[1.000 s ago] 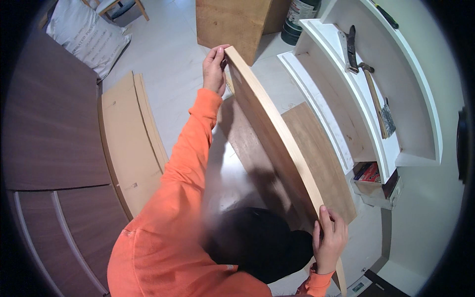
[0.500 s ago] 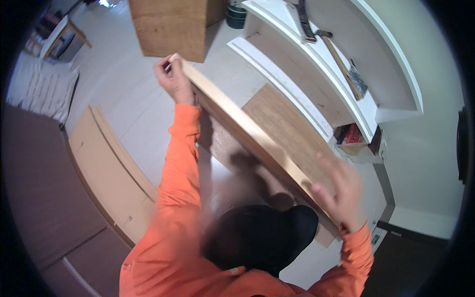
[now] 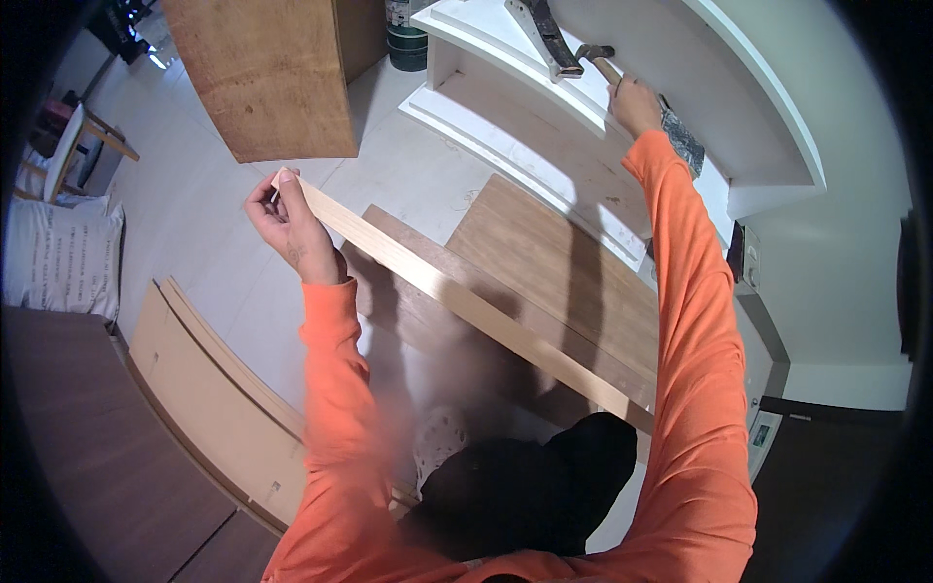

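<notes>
Head view. Left hand point(image 3: 290, 225): at the upper-left end of a long wooden board point(image 3: 457, 301), thumb laid on the pale narrow edge, fingers bent round the end; grasp closed on the board. Board slopes from this hand down to the lower right, pale edge facing up, its lower-right end running up to the right sleeve point(image 3: 695, 389) in the picture.

Right hand point(image 3: 637, 107): arm stretched out to the white shelf unit point(image 3: 705, 63), fingers curled about the handle of a hammer point(image 3: 606, 70), below its head; underside of the grasp hidden. Hammer head sticks out past the hand on the upper-left side, just beside a black-handled tool point(image 3: 544, 39). A grey flat-bladed tool point(image 3: 683, 144) shows on the other side of the hand, partly covered by it.

Below the board, brown wooden panel point(image 3: 544, 257) flat on the floor, between board and shelf unit. Left side: cardboard sheets point(image 3: 209, 389), well apart from the board. Plywood box point(image 3: 267, 78) beyond the left hand.
</notes>
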Demonstrator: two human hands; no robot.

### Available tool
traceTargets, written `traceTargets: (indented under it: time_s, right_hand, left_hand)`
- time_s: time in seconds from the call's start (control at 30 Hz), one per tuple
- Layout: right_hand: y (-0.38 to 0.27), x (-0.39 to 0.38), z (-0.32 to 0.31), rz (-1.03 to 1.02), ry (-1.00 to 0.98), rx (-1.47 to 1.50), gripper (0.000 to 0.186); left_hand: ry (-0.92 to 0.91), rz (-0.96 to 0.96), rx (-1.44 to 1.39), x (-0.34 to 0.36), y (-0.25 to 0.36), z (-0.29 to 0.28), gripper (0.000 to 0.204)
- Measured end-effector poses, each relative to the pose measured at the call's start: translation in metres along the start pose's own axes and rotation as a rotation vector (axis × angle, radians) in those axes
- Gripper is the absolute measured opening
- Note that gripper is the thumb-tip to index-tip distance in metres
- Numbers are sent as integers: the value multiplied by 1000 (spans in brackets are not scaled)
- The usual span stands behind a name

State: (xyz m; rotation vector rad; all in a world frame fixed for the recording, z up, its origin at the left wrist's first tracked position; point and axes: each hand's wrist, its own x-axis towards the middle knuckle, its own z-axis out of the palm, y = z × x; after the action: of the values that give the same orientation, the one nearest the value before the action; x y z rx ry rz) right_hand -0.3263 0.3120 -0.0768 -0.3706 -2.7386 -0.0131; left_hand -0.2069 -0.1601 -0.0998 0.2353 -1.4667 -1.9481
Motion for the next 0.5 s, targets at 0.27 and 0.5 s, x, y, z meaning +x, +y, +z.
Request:
traceTargets:
  time_s: [0.27,0.5]
  right_hand:
    - [14,33,10,-185,25,-151,28]
    - [0,62,-16,-222,160,35,27]
  left_hand:
    - [-41,57,128,-3,3,4,26]
    - [-92,100,92,0,1,-1,21]
